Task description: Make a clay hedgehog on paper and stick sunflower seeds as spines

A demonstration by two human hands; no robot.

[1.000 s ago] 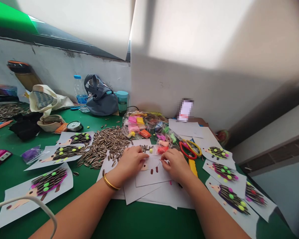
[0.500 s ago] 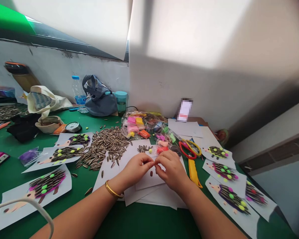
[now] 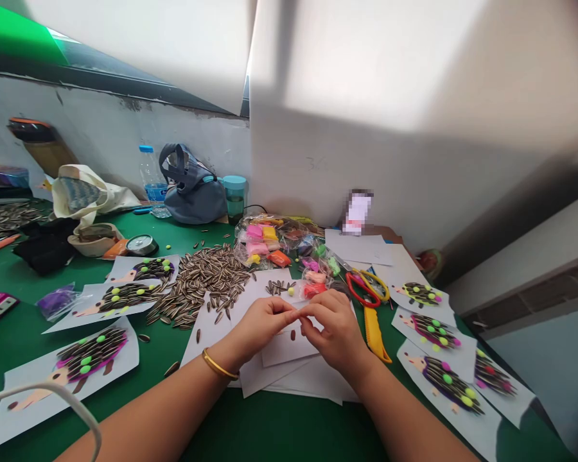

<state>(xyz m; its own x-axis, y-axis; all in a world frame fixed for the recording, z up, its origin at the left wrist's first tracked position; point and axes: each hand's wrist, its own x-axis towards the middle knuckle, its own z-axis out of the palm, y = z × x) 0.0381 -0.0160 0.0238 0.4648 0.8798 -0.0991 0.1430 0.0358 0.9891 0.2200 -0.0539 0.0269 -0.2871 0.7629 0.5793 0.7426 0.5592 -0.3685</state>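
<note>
My left hand (image 3: 268, 327), with a gold bangle at the wrist, and my right hand (image 3: 331, 327) meet fingertip to fingertip over white paper sheets (image 3: 289, 375). Both are closed in a pinch; whatever sits between the fingertips is too small or hidden to name. Below them on the paper lies a small dark brown piece (image 3: 293, 334). Just beyond the fingers are a few sunflower seeds (image 3: 277, 287) and a yellow-green ball (image 3: 290, 291). A large heap of sunflower seeds (image 3: 205, 279) spreads to the left of my hands.
Packets of coloured clay (image 3: 264, 240) lie behind the papers. Red-handled scissors (image 3: 361, 289) and a yellow cutter (image 3: 374, 330) are at the right. Seed hedgehog pictures (image 3: 94, 356) flank both sides. A blue bag (image 3: 192, 192), bottle (image 3: 151, 179) and phone (image 3: 358, 212) stand along the wall.
Both hands stay over the paper with fingertips together. The fingers have shifted slightly, the left thumb and index finger lying a little flatter. Nothing else has visibly moved.
</note>
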